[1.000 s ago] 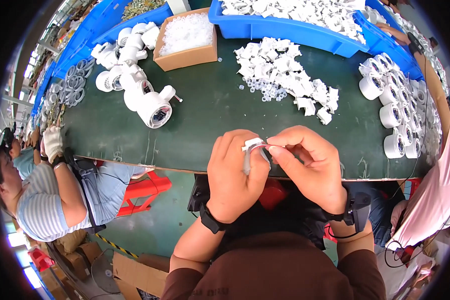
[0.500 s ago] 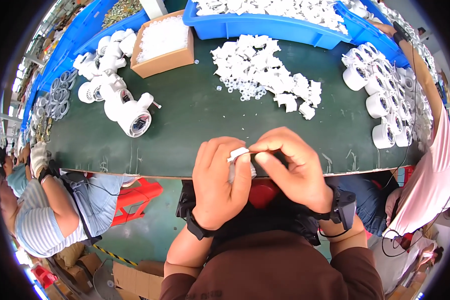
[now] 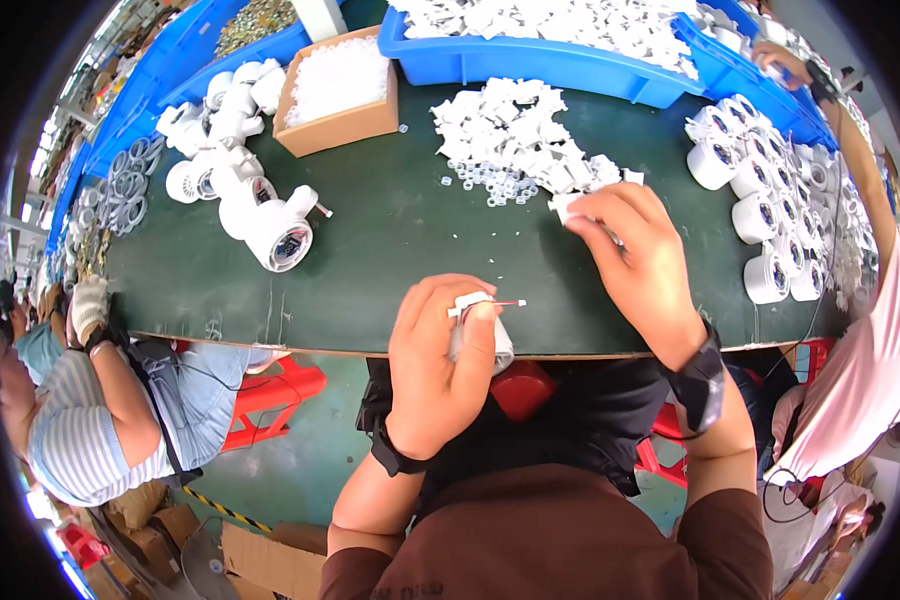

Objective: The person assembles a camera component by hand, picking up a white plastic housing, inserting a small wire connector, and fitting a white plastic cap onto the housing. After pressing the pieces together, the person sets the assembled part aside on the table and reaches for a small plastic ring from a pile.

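Note:
My left hand [image 3: 432,365] is wrapped round a white cylindrical housing [image 3: 497,345] at the table's near edge. From its top a thin reddish cable with a small white plug [image 3: 520,302] sticks out to the right. Farther forward, my right hand [image 3: 638,265] pinches a small white plastic bracket [image 3: 564,206] between thumb and fingers. That piece lies at the near right side of a heap of white brackets [image 3: 505,120]. Small clear plastic rings [image 3: 495,185] are scattered along the heap's near side.
Round white housings stand in groups at left [image 3: 280,240] and right [image 3: 767,275]. Behind are a cardboard box of clear parts [image 3: 335,135] and a blue bin [image 3: 540,62] of brackets. Grey rings [image 3: 130,190] lie far left. Co-workers sit on both sides.
My right hand has let go of the cable and moved forward and right to the bracket heap. My left hand stays at the near edge, still round the housing.

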The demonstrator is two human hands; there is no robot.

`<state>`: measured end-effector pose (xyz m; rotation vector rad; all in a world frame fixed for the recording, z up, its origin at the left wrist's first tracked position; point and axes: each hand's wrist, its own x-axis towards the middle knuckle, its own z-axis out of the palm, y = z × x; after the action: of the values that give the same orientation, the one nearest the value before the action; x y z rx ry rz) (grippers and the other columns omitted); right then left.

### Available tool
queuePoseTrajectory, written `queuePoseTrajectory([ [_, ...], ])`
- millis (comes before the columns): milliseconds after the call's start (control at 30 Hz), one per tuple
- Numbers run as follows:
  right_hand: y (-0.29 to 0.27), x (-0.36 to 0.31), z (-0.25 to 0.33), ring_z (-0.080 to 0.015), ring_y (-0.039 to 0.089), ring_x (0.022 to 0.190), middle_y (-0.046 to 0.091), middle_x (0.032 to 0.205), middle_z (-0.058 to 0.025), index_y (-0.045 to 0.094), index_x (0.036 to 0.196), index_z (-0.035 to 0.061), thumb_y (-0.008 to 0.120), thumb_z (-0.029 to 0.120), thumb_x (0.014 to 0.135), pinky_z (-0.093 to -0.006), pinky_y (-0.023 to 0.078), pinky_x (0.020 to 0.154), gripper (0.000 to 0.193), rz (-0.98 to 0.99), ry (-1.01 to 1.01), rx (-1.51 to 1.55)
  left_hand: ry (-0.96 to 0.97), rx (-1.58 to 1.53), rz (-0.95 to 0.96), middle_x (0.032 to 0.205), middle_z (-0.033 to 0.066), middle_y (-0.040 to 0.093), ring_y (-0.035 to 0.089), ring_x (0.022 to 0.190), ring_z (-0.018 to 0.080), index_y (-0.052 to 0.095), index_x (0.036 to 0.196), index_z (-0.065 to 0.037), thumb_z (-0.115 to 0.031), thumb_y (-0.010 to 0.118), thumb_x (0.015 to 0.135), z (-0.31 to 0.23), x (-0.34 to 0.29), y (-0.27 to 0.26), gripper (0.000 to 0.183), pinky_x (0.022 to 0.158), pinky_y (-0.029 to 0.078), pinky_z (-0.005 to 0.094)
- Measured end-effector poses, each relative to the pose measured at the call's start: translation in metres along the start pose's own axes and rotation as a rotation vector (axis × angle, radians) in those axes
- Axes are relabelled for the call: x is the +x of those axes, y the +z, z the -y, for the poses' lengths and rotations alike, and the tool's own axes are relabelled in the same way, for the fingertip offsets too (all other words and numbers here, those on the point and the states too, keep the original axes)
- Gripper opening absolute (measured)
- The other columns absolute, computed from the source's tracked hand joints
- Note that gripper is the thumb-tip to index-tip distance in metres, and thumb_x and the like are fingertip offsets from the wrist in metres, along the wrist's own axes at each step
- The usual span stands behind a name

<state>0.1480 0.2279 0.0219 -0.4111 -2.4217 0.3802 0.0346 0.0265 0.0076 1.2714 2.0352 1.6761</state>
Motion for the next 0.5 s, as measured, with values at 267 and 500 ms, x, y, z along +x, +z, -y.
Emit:
queuePoseTrajectory([
  [267,0.007,-0.037,0.052,-0.0242,0.07,0.101,0.068,0.117,-0.0168,0.072,0.107,-0.0004,0.067,-0.011,0.091,-0.0321,0.057,0.083,0.019,0.117,0.11,0.639,-0.15,-0.347,0.077,0.117,0.0132,0.066,0.061,0.098,0.0174,0.067,0.102,0.0,-0.016,0.05,0.107,-0.007,-0.001,-0.001,0.024,0.085,0.049,0.0295],
  [500,0.016,-0.035,0.054,-0.0177,0.068,0.11,0.068,0.122,-0.0135,0.059,0.121,0.0006,0.065,-0.008,0.096,-0.0333,0.055,0.097,0.026,0.197,0.391,1.112,0.045,-0.09,0.089,0.114,0.0155,0.068,0.063,0.098,0.0208,0.066,0.104,0.001,-0.011,0.052,0.105,-0.01,-0.005,-0.005,0.018,0.086,0.05,0.0329],
])
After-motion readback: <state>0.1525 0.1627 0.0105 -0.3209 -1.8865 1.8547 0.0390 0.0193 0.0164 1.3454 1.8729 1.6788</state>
